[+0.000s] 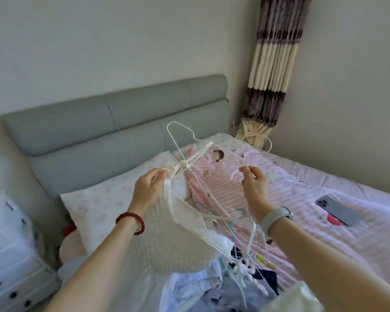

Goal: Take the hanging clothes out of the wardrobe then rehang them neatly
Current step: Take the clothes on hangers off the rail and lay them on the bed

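Observation:
I hold a white knitted strap top (167,235) up over the bed. My left hand (148,188) pinches its knotted shoulder strap (178,168), which is looped over a thin white wire hanger (180,140). My right hand (254,188) pinches the hanger's other end near its hook, apart from the top. Below my hands a heap of clothes (223,287) lies on the bed with several white and pale blue hangers (241,262) tangled in it. The wardrobe is out of view.
The bed has a pink striped cartoon quilt (302,199), a pillow (99,206) and a grey padded headboard (113,122). A phone (338,209) lies on the quilt at right. White plastic drawers (11,255) stand at left. A tied curtain (270,70) hangs in the corner.

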`<action>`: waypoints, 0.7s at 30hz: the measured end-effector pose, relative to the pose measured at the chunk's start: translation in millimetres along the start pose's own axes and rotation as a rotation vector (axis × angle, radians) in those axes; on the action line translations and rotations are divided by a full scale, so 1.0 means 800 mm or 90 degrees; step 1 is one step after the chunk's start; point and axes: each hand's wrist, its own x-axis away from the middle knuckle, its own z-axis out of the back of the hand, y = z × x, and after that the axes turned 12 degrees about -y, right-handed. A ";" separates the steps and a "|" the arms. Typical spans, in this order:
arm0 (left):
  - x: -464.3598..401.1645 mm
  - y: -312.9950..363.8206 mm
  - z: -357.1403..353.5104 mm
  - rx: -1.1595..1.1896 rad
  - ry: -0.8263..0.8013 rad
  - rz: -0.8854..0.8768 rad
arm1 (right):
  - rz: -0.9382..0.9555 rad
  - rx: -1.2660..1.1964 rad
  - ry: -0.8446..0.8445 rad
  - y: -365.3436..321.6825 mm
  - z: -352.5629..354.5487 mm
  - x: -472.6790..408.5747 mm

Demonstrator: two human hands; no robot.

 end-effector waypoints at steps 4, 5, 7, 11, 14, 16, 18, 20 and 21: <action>-0.035 -0.078 -0.079 -0.082 -0.132 0.063 | -0.059 0.109 0.017 0.107 0.025 -0.042; -0.041 -0.099 -0.098 -0.111 -0.160 0.078 | -0.076 0.139 0.013 0.132 0.027 -0.051; -0.044 -0.142 -0.131 -0.167 -0.199 0.112 | -0.114 0.200 0.004 0.179 0.028 -0.064; -0.038 -0.232 -0.178 -0.262 -0.213 0.166 | -0.164 0.290 -0.024 0.272 0.012 -0.084; -0.048 -0.291 -0.200 -0.350 -0.197 0.188 | -0.202 0.294 -0.039 0.337 -0.010 -0.097; -0.059 -0.325 -0.211 -0.411 -0.177 0.174 | -0.233 0.290 -0.042 0.375 -0.023 -0.106; -0.063 -0.356 -0.225 -0.497 -0.124 0.097 | -0.252 0.289 -0.050 0.406 -0.032 -0.119; -0.048 -0.378 -0.242 -0.533 -0.095 0.035 | -0.252 0.309 -0.071 0.433 -0.035 -0.130; -0.031 -0.385 -0.253 -0.543 -0.118 0.012 | -0.246 0.334 -0.082 0.446 -0.035 -0.136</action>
